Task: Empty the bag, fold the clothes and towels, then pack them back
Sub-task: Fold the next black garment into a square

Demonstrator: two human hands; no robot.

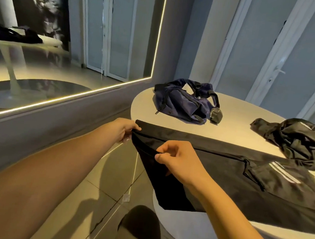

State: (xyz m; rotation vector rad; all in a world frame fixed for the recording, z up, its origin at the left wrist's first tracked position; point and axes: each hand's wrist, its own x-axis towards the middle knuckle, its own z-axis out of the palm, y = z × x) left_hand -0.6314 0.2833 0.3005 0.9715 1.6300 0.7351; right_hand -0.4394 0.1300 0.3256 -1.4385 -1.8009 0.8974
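Note:
A black garment with white stripes [244,174] lies spread over the near side of the white round table [237,116], and its left end hangs past the table's edge. My left hand [123,129] pinches the far corner of that end. My right hand [175,157] pinches the hem a little nearer to me. A navy duffel bag [184,100] with black straps sits slumped at the back of the table. A crumpled black garment [303,142] lies in a heap at the right.
A large wall mirror [64,30] with a lit edge runs along the left and reflects the table. Tall white doors [278,54] stand behind the table. The table's white pedestal [185,228] stands on a glossy tiled floor [94,200] below my arms.

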